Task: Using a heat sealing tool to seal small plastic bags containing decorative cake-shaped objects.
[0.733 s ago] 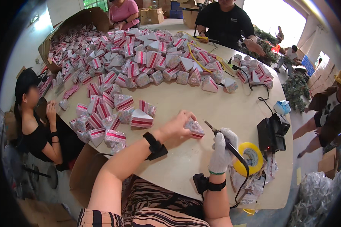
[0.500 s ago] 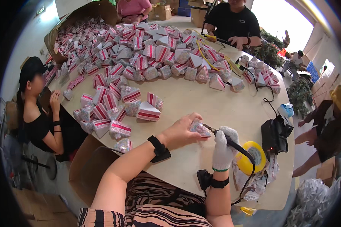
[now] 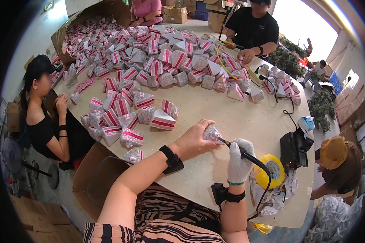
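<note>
Bare, with a black strap round the wrist, my left hand [image 3: 190,141] grips a small glittery cake-slice ornament [image 3: 211,133] just above the table. My right hand [image 3: 240,164], in a white knit glove, is closed round a pen-like tool resembling a soldering iron [image 3: 224,141], with a thin metal rod and black cable. The rod's tip meets the ornament's near side; whether it presses in, I cannot tell. To the left of my left hand lies a loose group of pink-and-white cake slices [image 3: 163,120], some with white sides showing.
A large heap of cake slices [image 3: 166,56] covers the table's far side. Right of my glove are a yellow tape roll [image 3: 269,171], crumpled plastic and a black box [image 3: 293,148] with a red light. Co-workers sit left [image 3: 42,117] and across [image 3: 253,30]; a yellow-hatted person [image 3: 338,162] is at right.
The ornament has turned in my left fingers, and the tool's rod points more steeply at it. The yellow-hatted person has bent forward. The black-shirted co-worker across now reaches toward the heap.
</note>
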`<state>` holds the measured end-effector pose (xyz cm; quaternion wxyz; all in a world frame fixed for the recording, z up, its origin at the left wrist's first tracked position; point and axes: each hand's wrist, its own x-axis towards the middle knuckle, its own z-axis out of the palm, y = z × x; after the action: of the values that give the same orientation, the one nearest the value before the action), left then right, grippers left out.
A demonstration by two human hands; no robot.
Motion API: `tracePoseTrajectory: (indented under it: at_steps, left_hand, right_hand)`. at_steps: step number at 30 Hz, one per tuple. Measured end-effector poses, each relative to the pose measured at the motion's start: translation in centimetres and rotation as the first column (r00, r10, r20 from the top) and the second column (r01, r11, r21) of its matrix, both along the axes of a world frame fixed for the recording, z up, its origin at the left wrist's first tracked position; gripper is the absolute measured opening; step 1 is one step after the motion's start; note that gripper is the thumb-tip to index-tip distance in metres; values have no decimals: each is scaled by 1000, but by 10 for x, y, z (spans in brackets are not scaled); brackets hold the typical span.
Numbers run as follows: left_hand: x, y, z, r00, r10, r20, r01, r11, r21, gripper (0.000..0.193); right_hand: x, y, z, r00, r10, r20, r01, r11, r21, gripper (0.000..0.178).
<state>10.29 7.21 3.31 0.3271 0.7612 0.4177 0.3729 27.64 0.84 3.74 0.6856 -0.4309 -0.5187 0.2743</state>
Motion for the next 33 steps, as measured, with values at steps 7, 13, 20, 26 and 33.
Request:
tracePoseTrajectory:
  at_steps: [7,13,20,26,33]
  left_hand:
    - [0,1,1,1000,-4,-1,4,1000,-26,74]
    - [0,4,-2,1000,-7,-16,6,999,-34,74]
    - [0,5,-4,1000,-14,-20,14,1000,-17,72]
    - [0,5,-2,1000,-13,-23,13,1000,-17,71]
    - [0,6,-5,999,4,-37,-3,1000,9,71]
  right_hand:
    - [0,1,-1,1000,-8,19,8,1000,12,6]
    - [-1,1,-1,1000,-14,27,14,1000,0,6]
    - [0,2,-4,999,-16,34,16,1000,2,8]
    - [-1,2,-4,998,-33,53,31,999,30,10]
    - [-3,-4,3,997,-4,72,5,1000,-26,9]
